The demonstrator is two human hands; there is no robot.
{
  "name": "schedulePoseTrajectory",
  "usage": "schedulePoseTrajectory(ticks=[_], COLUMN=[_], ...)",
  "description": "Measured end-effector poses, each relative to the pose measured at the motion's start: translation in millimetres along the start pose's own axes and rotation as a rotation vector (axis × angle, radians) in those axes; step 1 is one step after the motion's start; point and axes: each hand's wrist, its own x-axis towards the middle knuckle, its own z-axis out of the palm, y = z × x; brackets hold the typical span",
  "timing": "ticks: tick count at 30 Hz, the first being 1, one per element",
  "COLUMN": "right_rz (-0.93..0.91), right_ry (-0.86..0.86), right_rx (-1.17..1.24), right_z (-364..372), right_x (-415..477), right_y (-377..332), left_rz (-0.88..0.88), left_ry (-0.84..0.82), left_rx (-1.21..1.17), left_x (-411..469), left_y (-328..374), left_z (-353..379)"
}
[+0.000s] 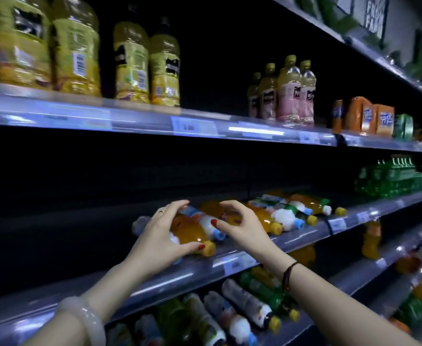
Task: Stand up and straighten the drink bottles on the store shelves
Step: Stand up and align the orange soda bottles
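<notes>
Several drink bottles lie on their sides on the middle shelf (302,239), caps toward me. My left hand (159,242) grips an orange juice bottle (190,233) with a yellow cap, fingers over its body and thumb under its neck. My right hand (240,226) hovers just to the right with curved fingers above a white bottle with a blue cap (211,227) and another orange bottle (267,219); it holds nothing. More fallen bottles (302,211) stretch along the shelf to the right.
The upper shelf (155,121) carries upright yellow bottles (132,63), pink-labelled bottles (292,93) and orange packs (372,116). Green bottles (389,178) stand at far right. The lower shelf (170,283) holds several bottles (245,303) lying flat. The middle shelf's left part is dark.
</notes>
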Motion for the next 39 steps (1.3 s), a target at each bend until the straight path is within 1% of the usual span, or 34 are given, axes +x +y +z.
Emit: schedulePoseTrajectory(ticks=[5, 7, 10, 12, 14, 16, 20, 24, 27, 29, 31, 34, 36, 39], right_rz=[-0.029, -0.018, -0.003, 0.014, -0.007, -0.07, -0.141, -0.203, -0.285, -0.336, -0.338, -0.33, -0.346, -0.313], right_ry=[-0.081, -0.126, -0.241, -0.328, -0.396, -0.465, -0.569, -0.576, -0.581, -0.569, -0.523, -0.341, -0.194, -0.068], right_rx=[-0.045, -0.062, -0.101, -0.197, -0.315, -0.419, -0.514, -0.535, -0.555, -0.52, -0.348, -0.072, 0.029, 0.162], right_z=[-67, -86, -102, -107, -110, -112, -117, -127, -135, -141, -145, -153, -160, -168], right_x=[28, 35, 42, 46, 51, 55, 64, 67, 66, 66, 71, 93, 113, 141], right_y=[63, 83, 115, 130, 140, 145, 153, 153, 155, 159, 161, 157, 147, 131], left_rz=[-0.018, -0.026, -0.036, -0.066, -0.071, -0.05, -0.037, -0.066, -0.091, -0.112, -0.123, -0.082, -0.106, -0.127], left_ry=[-0.022, -0.085, -0.2, -0.262, -0.317, -0.378, -0.46, -0.476, -0.463, -0.407, -0.271, 0.005, 0.165, 0.367], left_rx=[0.066, 0.133, 0.205, 0.207, 0.239, 0.299, 0.371, 0.412, 0.419, 0.396, 0.329, 0.11, -0.071, -0.226], left_x=[43, 55, 69, 76, 84, 91, 98, 99, 97, 94, 96, 111, 126, 147], left_y=[34, 44, 47, 46, 42, 40, 39, 41, 41, 43, 50, 68, 88, 113], left_z=[66, 86, 112, 125, 133, 139, 150, 159, 163, 167, 170, 170, 168, 161])
